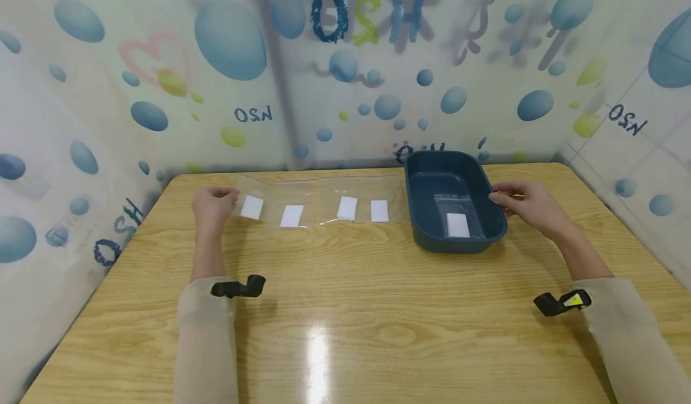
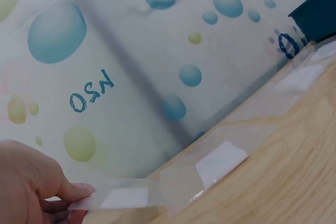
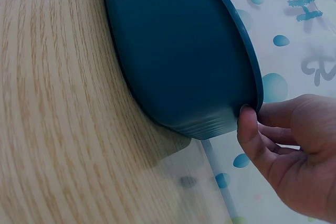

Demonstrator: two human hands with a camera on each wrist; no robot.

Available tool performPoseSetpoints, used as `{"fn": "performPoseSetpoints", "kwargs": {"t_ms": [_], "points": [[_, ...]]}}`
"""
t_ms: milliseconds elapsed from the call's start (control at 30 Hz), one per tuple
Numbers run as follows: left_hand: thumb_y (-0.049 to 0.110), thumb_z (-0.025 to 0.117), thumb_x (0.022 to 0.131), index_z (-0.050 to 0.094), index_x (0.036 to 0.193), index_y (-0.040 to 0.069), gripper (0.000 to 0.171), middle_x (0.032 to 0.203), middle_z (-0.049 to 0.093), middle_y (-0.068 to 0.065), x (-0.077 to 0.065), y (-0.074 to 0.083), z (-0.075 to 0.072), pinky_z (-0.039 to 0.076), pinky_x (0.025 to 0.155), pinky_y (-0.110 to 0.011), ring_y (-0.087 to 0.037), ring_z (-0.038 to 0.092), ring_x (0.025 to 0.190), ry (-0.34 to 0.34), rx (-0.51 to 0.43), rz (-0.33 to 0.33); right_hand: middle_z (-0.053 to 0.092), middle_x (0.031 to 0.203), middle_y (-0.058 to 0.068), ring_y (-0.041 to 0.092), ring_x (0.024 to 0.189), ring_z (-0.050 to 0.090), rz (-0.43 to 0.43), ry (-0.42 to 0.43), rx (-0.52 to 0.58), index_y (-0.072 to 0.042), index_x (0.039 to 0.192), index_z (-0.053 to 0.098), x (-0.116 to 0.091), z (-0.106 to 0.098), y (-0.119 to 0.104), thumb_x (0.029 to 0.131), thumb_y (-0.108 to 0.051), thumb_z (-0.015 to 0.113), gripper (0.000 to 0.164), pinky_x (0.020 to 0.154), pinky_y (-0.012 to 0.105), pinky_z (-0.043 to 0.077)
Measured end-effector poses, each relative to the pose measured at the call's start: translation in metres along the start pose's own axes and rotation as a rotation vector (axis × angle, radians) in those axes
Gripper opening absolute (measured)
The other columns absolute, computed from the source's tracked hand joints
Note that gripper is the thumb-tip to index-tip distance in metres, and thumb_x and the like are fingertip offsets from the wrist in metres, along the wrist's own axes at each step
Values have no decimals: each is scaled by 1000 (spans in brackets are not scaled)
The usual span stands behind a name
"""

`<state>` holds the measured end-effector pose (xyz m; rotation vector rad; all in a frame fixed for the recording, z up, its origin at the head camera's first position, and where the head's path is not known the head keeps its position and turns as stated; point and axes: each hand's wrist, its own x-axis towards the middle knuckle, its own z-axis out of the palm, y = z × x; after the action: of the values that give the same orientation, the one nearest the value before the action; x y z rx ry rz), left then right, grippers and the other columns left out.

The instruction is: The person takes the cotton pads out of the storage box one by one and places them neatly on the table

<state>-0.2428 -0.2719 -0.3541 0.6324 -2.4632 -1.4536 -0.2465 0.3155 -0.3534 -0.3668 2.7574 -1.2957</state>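
Observation:
Between thumb and fingers, my left hand (image 1: 213, 207) pinches the left edge of a clear plastic zip bag (image 2: 126, 198) with a white card in it. That bag is lifted at its left side. From it, a row of several such bags with white cards (image 1: 292, 216) runs right along the table's back, up to a dark blue plastic bin (image 1: 450, 246). My right hand (image 1: 534, 207) pinches the bin's right rim, thumb outside in the right wrist view. Inside the bin lies one more clear bag (image 1: 459, 203) with a white card (image 1: 457, 225).
The wooden table (image 1: 378, 308) ends at the back against a wall covering (image 1: 302, 92) printed with blue and green drops. Each sleeve carries a black wrist mount (image 1: 237, 286). Light glares off the table's front.

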Motion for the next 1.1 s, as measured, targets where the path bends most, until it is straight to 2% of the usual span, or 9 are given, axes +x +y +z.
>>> {"fn": "performPoseSetpoints", "kwargs": {"t_ms": [100, 300, 433, 633, 867, 967, 1100], "points": [[14, 61, 100, 70, 120, -5, 30, 101, 69, -9, 1, -4, -1, 45, 64, -14, -1, 56, 71, 26, 54, 4, 58, 123, 29, 2, 84, 61, 9, -3, 0, 13, 137, 50, 0, 0, 0, 107, -26, 54, 50, 74, 27, 57], [14, 60, 101, 70, 120, -5, 29, 117, 66, -20, 2, -11, 2, 43, 68, -19, -18, 56, 93, 63, 92, -9, 58, 125, 29, 3, 84, 61, 14, -4, -11, 12, 138, 50, 1, 1, 0, 107, -27, 54, 51, 75, 28, 57], [13, 59, 101, 69, 121, -6, 29, 121, 65, -23, 3, -15, 4, 42, 68, -20, -26, 57, 102, 71, 103, -10, 58, 124, 30, 3, 84, 61, 10, -3, -8, 13, 137, 50, 0, 0, -1, 107, -27, 53, 50, 74, 27, 57], [11, 59, 98, 70, 119, -6, 29, 118, 66, -24, 5, -18, 4, 42, 66, -20, -28, 58, 103, 80, 108, -24, 57, 125, 30, 1, 85, 61, 13, -7, -4, 13, 138, 50, -1, 0, -2, 107, -27, 53, 51, 74, 26, 56], [16, 55, 101, 66, 128, -3, 35, 133, 57, -22, 6, -17, 4, 44, 80, -29, -31, 52, 117, 52, 98, -87, 57, 125, 29, 2, 83, 62, 17, -7, -13, 13, 138, 50, -1, -1, -2, 107, -27, 53, 51, 74, 27, 57], [18, 56, 101, 64, 131, -3, 37, 131, 57, -21, 6, -16, 4, 43, 77, -26, -26, 53, 109, 41, 77, -82, 57, 125, 29, 3, 83, 62, 25, -10, -17, 12, 138, 50, -1, -1, -2, 107, -28, 53, 52, 75, 27, 57], [19, 58, 100, 64, 131, -4, 39, 114, 61, -15, 6, -13, 6, 45, 62, -19, -11, 56, 78, 11, 16, -57, 57, 126, 30, 3, 84, 62, 31, -14, -15, 12, 139, 49, 0, 0, -2, 107, -29, 53, 52, 75, 28, 57]]}}
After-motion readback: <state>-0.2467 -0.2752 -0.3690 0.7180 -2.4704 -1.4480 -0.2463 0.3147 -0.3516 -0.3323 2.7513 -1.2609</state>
